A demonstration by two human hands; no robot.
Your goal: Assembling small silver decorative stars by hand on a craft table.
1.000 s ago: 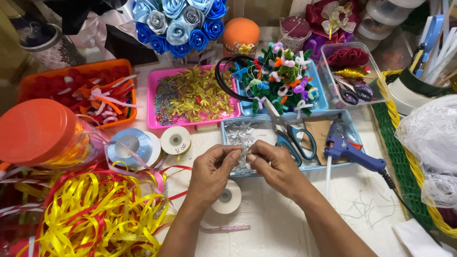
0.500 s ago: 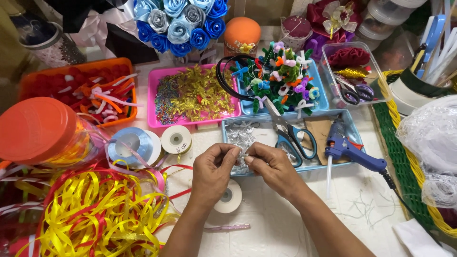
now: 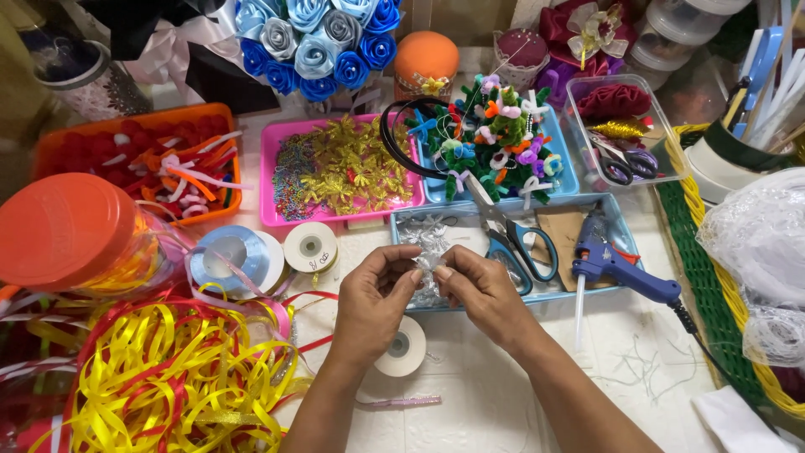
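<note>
Clear jar w/ orange lid (image 3: 71, 231) at left; clear lidded tubs (image 3: 671, 33) top right.

Both hands, left (image 3: 375, 300) and right (image 3: 478, 294), meet over the near edge of a tray (image 3: 616, 220) (scissors (image 3: 511, 235) and glue gun (image 3: 616, 267) lie in it). A tape roll (image 3: 402, 347) lies just below; ribbons (image 3: 168, 377) lie left.

The small silvery piece (image 3: 428, 265) is being largely hidden between the fingertips, too small to be identified. The orange-lidded jar (image 3: 67, 231) and yellow ribbons (image 3: 159, 377) are being cut off at the left and lower-left frame edges.
</note>
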